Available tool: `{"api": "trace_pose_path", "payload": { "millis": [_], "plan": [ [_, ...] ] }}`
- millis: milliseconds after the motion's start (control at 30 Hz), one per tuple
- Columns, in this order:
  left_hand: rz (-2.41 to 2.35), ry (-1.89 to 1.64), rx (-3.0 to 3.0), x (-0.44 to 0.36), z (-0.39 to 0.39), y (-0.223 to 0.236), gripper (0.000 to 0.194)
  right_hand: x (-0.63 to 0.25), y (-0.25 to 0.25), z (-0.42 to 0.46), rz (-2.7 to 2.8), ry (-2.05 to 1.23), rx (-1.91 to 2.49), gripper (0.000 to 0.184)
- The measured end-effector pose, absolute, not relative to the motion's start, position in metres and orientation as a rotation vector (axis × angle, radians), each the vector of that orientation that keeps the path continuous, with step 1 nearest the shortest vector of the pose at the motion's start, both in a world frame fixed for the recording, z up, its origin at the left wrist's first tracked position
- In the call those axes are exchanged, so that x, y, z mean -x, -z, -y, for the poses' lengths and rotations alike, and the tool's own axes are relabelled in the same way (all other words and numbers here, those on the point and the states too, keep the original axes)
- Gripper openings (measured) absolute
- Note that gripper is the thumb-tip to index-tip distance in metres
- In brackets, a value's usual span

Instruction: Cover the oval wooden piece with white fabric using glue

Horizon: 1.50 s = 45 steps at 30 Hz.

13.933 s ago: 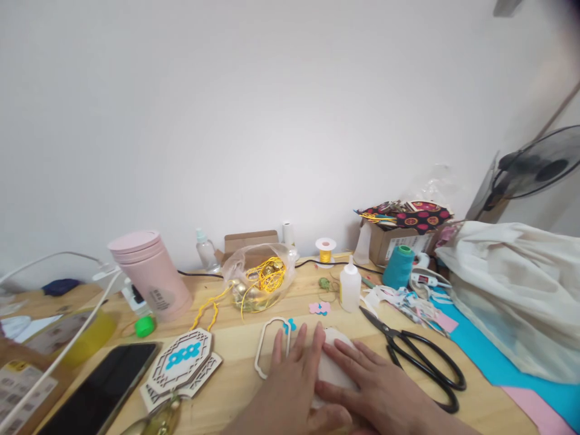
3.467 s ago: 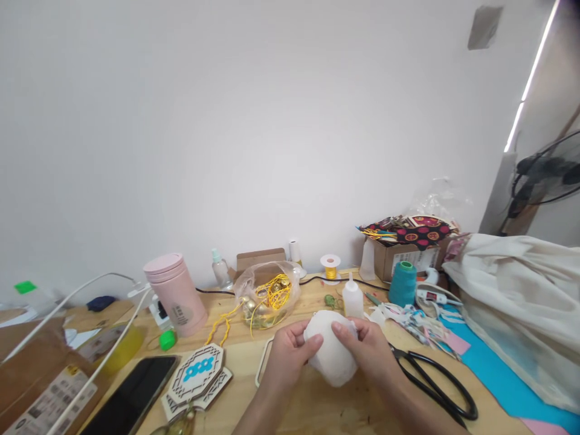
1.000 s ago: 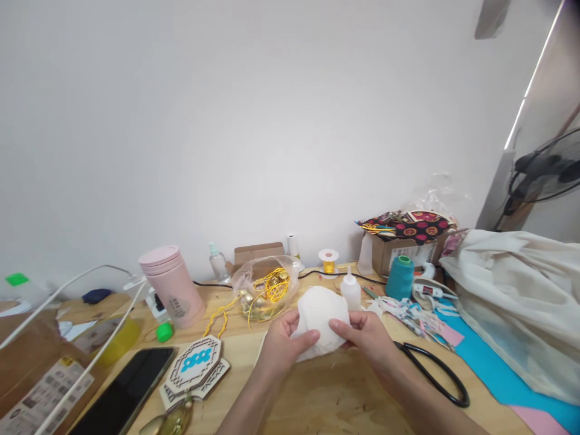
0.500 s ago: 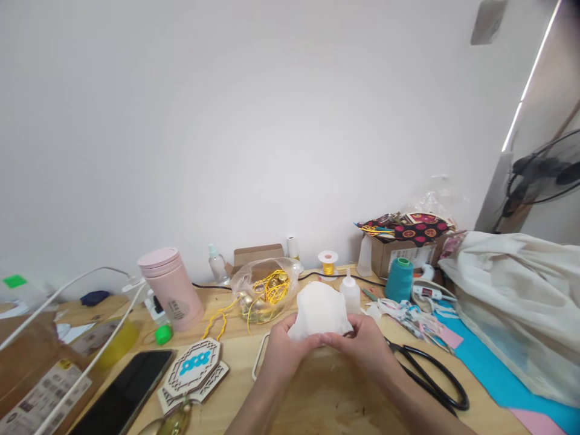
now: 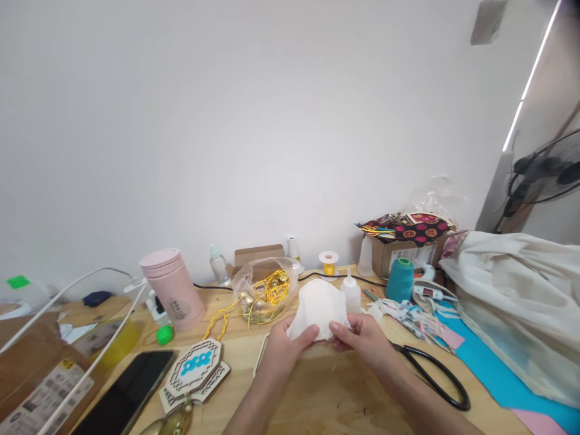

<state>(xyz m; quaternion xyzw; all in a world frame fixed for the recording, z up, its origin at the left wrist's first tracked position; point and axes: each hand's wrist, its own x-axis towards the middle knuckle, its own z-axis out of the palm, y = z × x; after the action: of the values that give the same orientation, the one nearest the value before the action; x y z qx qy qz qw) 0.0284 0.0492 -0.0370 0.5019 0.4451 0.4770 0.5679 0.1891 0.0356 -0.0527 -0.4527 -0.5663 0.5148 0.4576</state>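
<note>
A piece of white fabric point(image 5: 320, 305) is held up in front of me, its lower edge pinched between both hands. My left hand point(image 5: 290, 339) grips the lower left side, thumb lying on the front. On the lower right side, my right hand point(image 5: 356, 333) is closed on the same fabric, thumb and fingers at the bottom edge. A white squeeze bottle point(image 5: 350, 293) stands just behind the fabric. Close by my right forearm lie black-handled scissors point(image 5: 430, 377), partly hidden. A pale frame-like edge point(image 5: 260, 356) shows beside my left wrist.
Left are a black phone point(image 5: 124, 396), carved octagonal wooden pieces point(image 5: 196, 365) and a pink tumbler point(image 5: 174, 290). Behind sit a plastic bag of yellow cord point(image 5: 267, 290) and a yellow spool point(image 5: 328, 264). Right are a teal thread cone point(image 5: 400, 280), a cardboard box point(image 5: 403, 254) and cream cloth point(image 5: 516, 290).
My thumbs, nearly touching at the fabric's lower middle before, are now apart. My right thumb and fingers have shifted along the bottom edge, and more of the fabric's lower front shows.
</note>
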Motion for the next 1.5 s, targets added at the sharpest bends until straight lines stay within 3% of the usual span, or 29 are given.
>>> {"api": "trace_pose_path", "payload": {
  "millis": [533,900,1100,1500],
  "plan": [
    [-0.911,-0.973,-1.183,-0.022,-0.053,0.042,0.026,-0.189,0.048,-0.037,1.357,-1.274,1.127,0.031],
    [-0.78,-1.001,-1.052,-0.023,-0.046,0.028,0.042,-0.187,0.046,-0.035,1.335,-1.214,1.145,0.038],
    [-0.878,-0.985,-1.174,-0.024,-0.05,0.037,0.023,-0.184,0.04,-0.03,1.377,-1.14,1.157,0.039],
    [-0.91,-0.905,-1.246,-0.027,-0.049,0.04,0.022,-0.186,0.046,-0.032,1.346,-1.069,1.107,0.04]
  ]
}}
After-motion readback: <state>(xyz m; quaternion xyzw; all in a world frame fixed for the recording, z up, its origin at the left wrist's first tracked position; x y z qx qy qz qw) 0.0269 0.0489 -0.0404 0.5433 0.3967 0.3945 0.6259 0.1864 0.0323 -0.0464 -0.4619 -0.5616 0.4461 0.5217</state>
